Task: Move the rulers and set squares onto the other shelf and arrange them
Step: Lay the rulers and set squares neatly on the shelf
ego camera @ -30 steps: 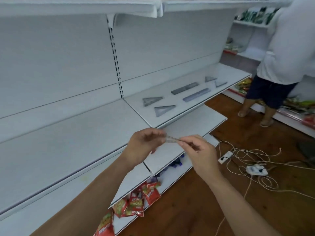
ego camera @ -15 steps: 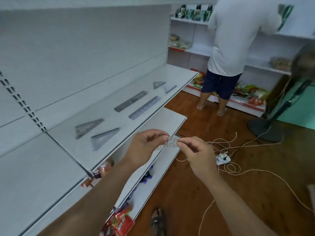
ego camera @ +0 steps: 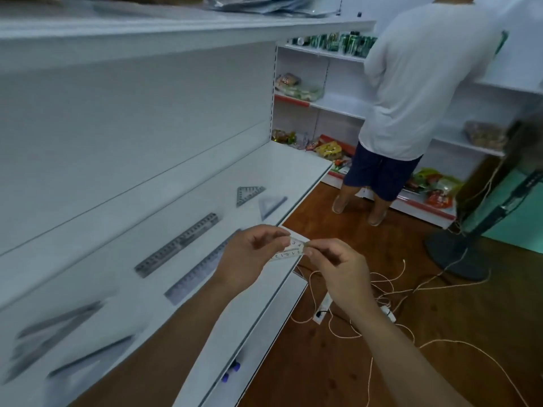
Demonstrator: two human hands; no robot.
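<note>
A small clear ruler piece with printed numbers (ego camera: 292,248) is held between both hands over the shelf's front edge. My left hand (ego camera: 252,257) pinches its left end and my right hand (ego camera: 338,270) pinches its right end. On the white shelf (ego camera: 182,207) lie two grey rulers (ego camera: 177,245) (ego camera: 197,273), side by side. Two set squares (ego camera: 248,194) (ego camera: 271,206) lie farther right. Two more set squares (ego camera: 55,330) (ego camera: 91,358) lie blurred at the near left.
A person in a white shirt and dark shorts (ego camera: 411,107) stands at the far shelves of snack packets (ego camera: 329,149). A standing fan (ego camera: 482,230) is at the right. Thin cords and a power strip (ego camera: 321,311) sprawl over the wooden floor. A lower shelf (ego camera: 264,333) juts out below.
The view has swung right and drawn closer to the shelf with the rulers and set squares. Both hands keep pinching the small ruler piece, now above the shelf's front edge.
</note>
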